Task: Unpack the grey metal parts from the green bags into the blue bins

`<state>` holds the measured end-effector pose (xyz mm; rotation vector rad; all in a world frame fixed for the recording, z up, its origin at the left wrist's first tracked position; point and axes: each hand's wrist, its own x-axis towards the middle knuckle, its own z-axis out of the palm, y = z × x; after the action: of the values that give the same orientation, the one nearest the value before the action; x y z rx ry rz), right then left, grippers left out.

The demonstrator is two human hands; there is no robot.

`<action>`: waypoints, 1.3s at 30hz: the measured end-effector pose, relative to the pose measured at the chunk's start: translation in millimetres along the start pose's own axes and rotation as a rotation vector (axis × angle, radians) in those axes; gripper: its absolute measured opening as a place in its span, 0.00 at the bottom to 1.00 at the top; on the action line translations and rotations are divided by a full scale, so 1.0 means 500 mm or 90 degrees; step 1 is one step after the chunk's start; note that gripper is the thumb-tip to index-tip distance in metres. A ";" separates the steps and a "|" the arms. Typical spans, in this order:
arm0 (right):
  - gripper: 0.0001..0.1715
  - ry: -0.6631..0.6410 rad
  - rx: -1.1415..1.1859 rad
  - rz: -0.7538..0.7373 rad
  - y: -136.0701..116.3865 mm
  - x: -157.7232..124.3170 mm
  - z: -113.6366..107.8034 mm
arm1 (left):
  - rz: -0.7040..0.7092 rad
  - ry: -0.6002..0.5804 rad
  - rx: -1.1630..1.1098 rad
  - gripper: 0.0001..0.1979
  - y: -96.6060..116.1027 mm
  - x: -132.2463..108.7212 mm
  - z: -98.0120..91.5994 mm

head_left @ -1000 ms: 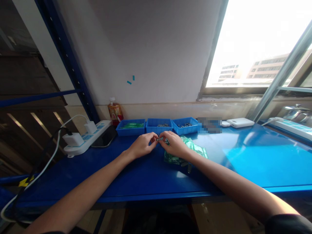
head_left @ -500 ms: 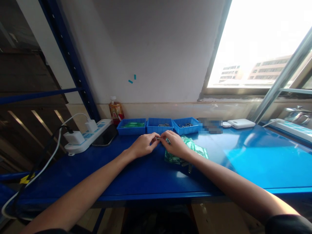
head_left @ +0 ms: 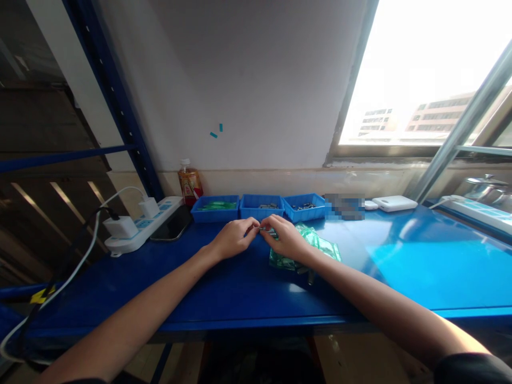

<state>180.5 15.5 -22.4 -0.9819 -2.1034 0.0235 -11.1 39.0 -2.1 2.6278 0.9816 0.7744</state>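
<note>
My left hand [head_left: 234, 238] and my right hand [head_left: 285, 238] meet fingertip to fingertip over the blue table [head_left: 224, 288]. Both pinch a small grey metal part [head_left: 263, 229] held between them; its shape is too small to make out. Under my right wrist lies a pile of small green plastic bags [head_left: 316, 245]. Just behind my hands stand three blue bins: the left bin [head_left: 216, 209] holds green bags, the middle bin [head_left: 260, 206] and the right bin [head_left: 304, 207] hold small grey parts.
A white power strip [head_left: 140, 229] with chargers and cables lies at the left, a dark phone [head_left: 173, 227] beside it. A drink bottle [head_left: 190, 184] stands by the wall. A white power bank [head_left: 395, 202] and another strip [head_left: 476, 209] lie by the window.
Both hands stay pinched together at the same spot; only the fingers shift slightly around the small part. The view moved a little.
</note>
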 end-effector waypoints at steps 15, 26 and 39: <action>0.08 0.014 -0.027 0.024 0.001 0.004 0.000 | 0.021 0.004 0.020 0.11 -0.006 -0.002 0.007; 0.05 0.015 0.014 -0.015 0.000 0.000 -0.002 | 0.010 0.000 -0.004 0.12 0.003 -0.001 -0.003; 0.08 0.032 -0.020 0.018 0.000 0.003 -0.002 | 0.029 0.023 0.015 0.12 -0.001 -0.003 0.002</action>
<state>180.4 15.9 -20.9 -1.0212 -2.0494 -0.0191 -11.7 38.4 -4.0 2.6731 0.9486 0.8275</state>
